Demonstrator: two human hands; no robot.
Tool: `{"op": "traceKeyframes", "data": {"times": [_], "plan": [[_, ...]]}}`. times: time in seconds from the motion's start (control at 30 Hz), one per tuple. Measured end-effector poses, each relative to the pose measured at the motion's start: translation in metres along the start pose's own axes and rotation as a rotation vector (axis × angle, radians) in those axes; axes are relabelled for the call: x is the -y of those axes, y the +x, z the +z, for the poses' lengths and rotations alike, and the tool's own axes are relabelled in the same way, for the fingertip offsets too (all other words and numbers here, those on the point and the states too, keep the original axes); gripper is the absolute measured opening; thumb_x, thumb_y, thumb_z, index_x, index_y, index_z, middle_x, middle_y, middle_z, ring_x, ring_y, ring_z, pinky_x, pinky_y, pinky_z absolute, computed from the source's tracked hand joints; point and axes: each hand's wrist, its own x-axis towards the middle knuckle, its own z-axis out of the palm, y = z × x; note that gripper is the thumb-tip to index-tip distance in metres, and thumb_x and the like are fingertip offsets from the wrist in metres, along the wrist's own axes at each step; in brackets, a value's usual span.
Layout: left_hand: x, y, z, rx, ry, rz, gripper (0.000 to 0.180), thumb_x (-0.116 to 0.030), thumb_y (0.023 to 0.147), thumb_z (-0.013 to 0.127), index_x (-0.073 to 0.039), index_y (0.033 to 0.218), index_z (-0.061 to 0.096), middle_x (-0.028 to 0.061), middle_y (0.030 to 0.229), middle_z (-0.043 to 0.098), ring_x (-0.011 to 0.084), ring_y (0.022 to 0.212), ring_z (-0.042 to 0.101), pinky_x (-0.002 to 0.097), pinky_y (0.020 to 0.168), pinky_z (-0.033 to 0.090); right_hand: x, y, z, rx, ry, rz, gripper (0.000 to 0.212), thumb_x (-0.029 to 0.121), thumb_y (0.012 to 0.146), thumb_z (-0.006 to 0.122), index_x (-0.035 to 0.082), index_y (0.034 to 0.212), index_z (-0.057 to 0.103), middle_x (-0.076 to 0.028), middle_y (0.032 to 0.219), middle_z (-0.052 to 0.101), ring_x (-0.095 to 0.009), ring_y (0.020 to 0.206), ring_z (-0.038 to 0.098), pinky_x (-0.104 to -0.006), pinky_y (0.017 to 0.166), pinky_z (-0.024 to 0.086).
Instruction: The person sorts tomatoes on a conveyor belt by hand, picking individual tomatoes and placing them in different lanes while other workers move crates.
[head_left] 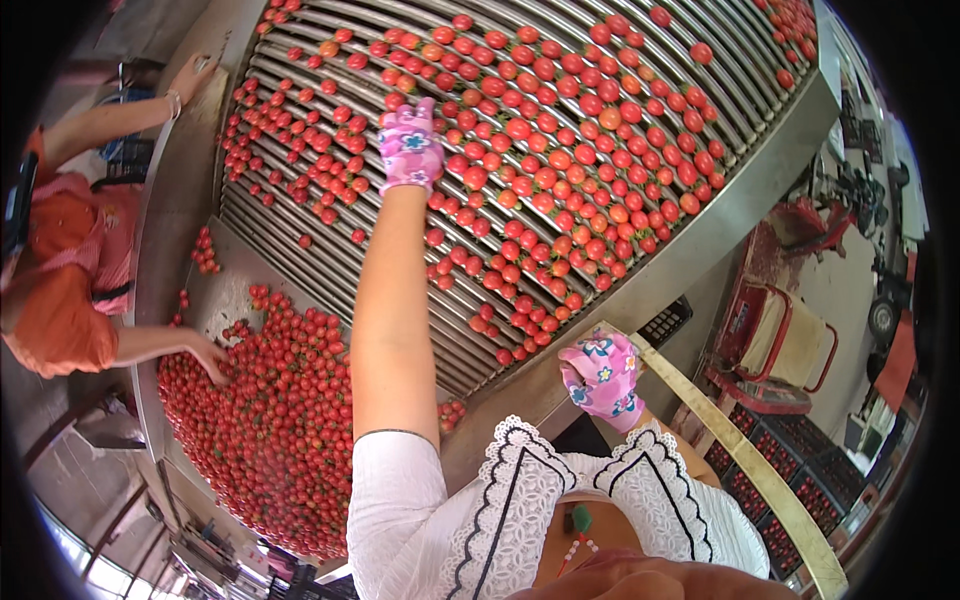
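Note:
My left hand, in a pink flowered glove, reaches over the metal rollers of a sorting conveyor. Its fingers look stretched out among small red cherry tomatoes, with nothing visibly held. Tomatoes lie scattered on both sides of it, most thickly to its right. My right hand wears a matching glove and is curled closed beside the conveyor's near metal edge, close to a pale curved bar. Whatever lies inside its fingers is hidden.
A deep heap of cherry tomatoes fills the metal trough at lower left. There a co-worker in orange has one hand on the heap, the other on the frame. To the right stand a red cart and black crates of tomatoes.

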Motion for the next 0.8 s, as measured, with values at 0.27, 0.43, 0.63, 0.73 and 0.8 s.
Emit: {"op": "traceKeyframes", "data": {"times": [0.27,0.43,0.63,0.73,0.8], "plan": [[-0.016,-0.038,-0.010,-0.179,-0.636,-0.261,0.034,-0.024,0.084,0.070,-0.002,0.108,0.060,0.0166,0.101,0.067,0.0258,0.080,0.067,0.0367,0.071,0.053,0.003,0.000,0.001,0.015,0.040,0.034,0.025,0.015,0.068,0.074,0.016,0.091,0.067,0.001,0.084,0.067,-0.023,0.086,0.061,-0.0428,0.088,0.044],[-0.092,-0.141,0.005,0.480,-1.866,-0.467,0.024,-0.021,0.095,0.057,0.000,0.107,0.056,0.0071,0.091,0.063,0.0142,0.069,0.058,0.0265,0.057,0.048,0.008,0.009,-0.004,-0.018,0.032,0.027,0.034,0.016,0.073,0.070,0.016,0.106,0.063,-0.003,0.102,0.065,-0.025,0.090,0.060,-0.0412,0.088,0.045],[-0.127,-0.271,-0.075,0.519,-1.352,-0.104,0.038,-0.009,0.092,0.054,-0.004,0.129,0.046,0.0123,0.107,0.061,0.0195,0.094,0.062,0.0329,0.083,0.052,0.023,0.019,0.007,-0.130,1.673,0.618,0.072,0.045,0.094,0.052,0.001,0.145,0.028,-0.012,0.139,0.044,-0.023,0.123,0.048,-0.0390,0.104,0.040],[-0.123,-0.309,-0.089,0.350,-1.123,0.150,0.044,-0.002,0.088,0.052,-0.003,0.132,0.046,0.0172,0.129,0.051,0.0242,0.115,0.055,0.0352,0.095,0.046,0.027,0.000,0.001,0.043,1.765,0.543,0.056,0.042,0.098,0.046,0.005,0.138,0.039,-0.013,0.136,0.047,-0.023,0.126,0.045,-0.0375,0.104,0.040],[-0.102,-0.328,-0.074,0.304,-1.377,0.037,0.041,-0.007,0.093,0.051,-0.002,0.133,0.046,0.0125,0.114,0.061,0.0185,0.103,0.061,0.0280,0.086,0.049,0.030,-0.010,-0.032,0.272,0.579,0.191,0.042,0.013,0.086,0.066,0.000,0.124,0.052,-0.008,0.114,0.060,-0.021,0.103,0.058,-0.0321,0.087,0.049]]}}
